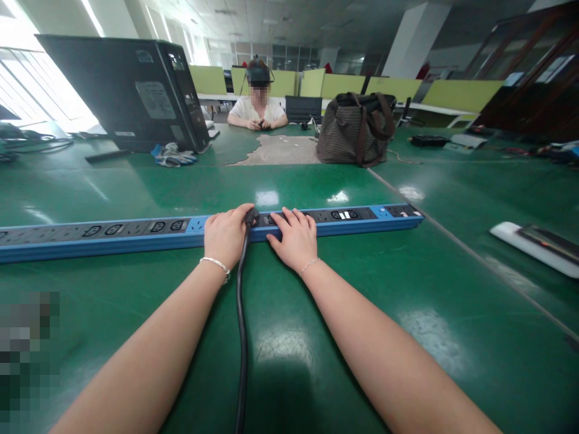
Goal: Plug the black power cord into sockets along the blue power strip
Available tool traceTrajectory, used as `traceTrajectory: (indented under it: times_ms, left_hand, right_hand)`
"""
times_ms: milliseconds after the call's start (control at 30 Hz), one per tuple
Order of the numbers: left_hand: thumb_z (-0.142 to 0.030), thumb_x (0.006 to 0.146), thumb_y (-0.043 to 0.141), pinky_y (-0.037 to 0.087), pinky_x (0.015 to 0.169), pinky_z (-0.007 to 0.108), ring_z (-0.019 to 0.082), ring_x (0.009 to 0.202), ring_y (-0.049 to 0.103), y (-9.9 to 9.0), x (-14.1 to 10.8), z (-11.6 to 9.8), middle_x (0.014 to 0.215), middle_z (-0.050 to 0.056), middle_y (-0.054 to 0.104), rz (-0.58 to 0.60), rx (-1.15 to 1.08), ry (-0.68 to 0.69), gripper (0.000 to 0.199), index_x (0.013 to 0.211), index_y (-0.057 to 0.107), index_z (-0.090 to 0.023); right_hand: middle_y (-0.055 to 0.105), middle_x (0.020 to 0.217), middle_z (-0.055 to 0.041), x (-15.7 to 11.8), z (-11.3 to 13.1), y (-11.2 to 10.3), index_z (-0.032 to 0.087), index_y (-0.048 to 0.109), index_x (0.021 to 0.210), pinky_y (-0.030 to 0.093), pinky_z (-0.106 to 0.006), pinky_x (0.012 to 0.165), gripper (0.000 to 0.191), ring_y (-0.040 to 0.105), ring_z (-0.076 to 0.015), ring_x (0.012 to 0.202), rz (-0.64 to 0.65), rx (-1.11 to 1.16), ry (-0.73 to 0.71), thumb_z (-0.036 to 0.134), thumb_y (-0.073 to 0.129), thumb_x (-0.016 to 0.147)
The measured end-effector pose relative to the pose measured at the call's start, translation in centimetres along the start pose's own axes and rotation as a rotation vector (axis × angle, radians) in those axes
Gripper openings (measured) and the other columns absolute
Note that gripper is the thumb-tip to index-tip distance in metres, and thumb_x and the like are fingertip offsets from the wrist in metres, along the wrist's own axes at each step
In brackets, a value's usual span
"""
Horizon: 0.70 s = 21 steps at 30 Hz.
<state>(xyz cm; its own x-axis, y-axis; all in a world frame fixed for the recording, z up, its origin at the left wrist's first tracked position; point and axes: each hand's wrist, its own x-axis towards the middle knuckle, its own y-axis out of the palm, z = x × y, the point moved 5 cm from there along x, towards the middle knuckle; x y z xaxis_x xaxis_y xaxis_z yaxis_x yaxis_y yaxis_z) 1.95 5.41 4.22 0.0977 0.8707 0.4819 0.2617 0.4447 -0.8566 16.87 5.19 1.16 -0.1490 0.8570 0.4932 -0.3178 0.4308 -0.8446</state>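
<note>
A long blue power strip (136,242) with black socket panels lies across the green table in front of me. My left hand (225,234) is closed on a black plug (252,217) at the strip's middle, over a socket; how deep it sits cannot be made out. From the plug a thick black cable (242,313) runs down between my forearms and out of the bottom of the view. Just right of the plug, my right hand (298,238) grips the strip, thumb at its near side and fingers across its top.
A black computer case (131,96) stands back left, with gloves (174,155) beside it. A brown striped bag (346,129) stands behind the strip. Across the table sits a person (257,111) in white. A white device (538,247) lies at the right.
</note>
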Motion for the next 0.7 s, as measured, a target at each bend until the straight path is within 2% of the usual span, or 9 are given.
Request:
traceTrajectory:
  times_ms: [200,300,367,500,600,700]
  left_hand:
    - [-0.031,0.091,0.040,0.042,0.088,0.038,0.024,0.100,0.061,-0.1,-0.2,-0.4,0.108,0.007,0.068,0.031,0.025,0.033,0.037,0.125,0.053,-0.028]
    - [-0.029,0.091,0.039,0.041,0.091,0.039,0.024,0.103,0.060,-0.2,-0.1,-0.5,0.111,0.006,0.067,0.049,0.029,0.026,0.037,0.124,0.054,-0.030]
    - [-0.028,0.090,0.039,0.039,0.094,0.040,0.024,0.107,0.058,-0.1,-0.1,-0.3,0.115,0.005,0.066,0.059,0.013,0.020,0.037,0.123,0.056,-0.031]
    - [-0.026,0.089,0.040,0.035,0.101,0.044,0.024,0.116,0.054,0.6,-0.1,0.3,0.122,0.005,0.063,0.069,-0.044,0.011,0.037,0.121,0.057,-0.028]
    - [-0.026,0.088,0.039,0.030,0.106,0.047,0.023,0.118,0.054,1.1,-0.3,0.6,0.128,0.004,0.061,0.072,-0.083,0.037,0.041,0.127,0.053,-0.027]
    - [-0.025,0.085,0.044,0.030,0.107,0.043,0.021,0.115,0.057,1.3,-0.5,0.9,0.124,0.007,0.063,0.071,-0.116,0.043,0.053,0.138,0.040,-0.022]
  right_hand:
    - [0.048,0.141,-0.0060,0.0,0.0,-0.1,0.028,0.055,0.128,0.022,-0.048,0.109,0.048,0.037,-0.0276,0.131,0.000,0.021,0.004,0.043,0.058,0.082]
    - [0.047,0.142,-0.0046,-0.1,0.4,-0.3,0.027,0.051,0.133,0.021,-0.048,0.110,0.050,0.036,-0.0260,0.132,0.005,0.055,0.001,0.036,0.055,0.084]
    - [0.043,0.146,-0.0026,-0.2,1.3,-0.7,0.026,0.044,0.138,0.021,-0.045,0.112,0.054,0.034,-0.0229,0.135,0.011,0.091,-0.051,0.029,0.051,0.084]
    - [0.031,0.152,0.0009,-0.8,3.9,-1.4,0.024,0.034,0.144,0.015,-0.041,0.116,0.061,0.022,-0.0185,0.141,0.041,0.135,-0.264,0.022,0.046,0.084]
    - [0.032,0.152,0.0009,-0.9,4.8,-1.6,0.022,0.036,0.143,0.014,-0.041,0.116,0.058,0.023,-0.0169,0.141,0.073,0.158,-0.329,0.021,0.044,0.085]
    - [0.040,0.148,0.0005,-0.7,4.9,-1.6,0.022,0.045,0.137,0.018,-0.041,0.115,0.048,0.029,-0.0163,0.139,0.077,0.190,-0.322,0.025,0.043,0.089]
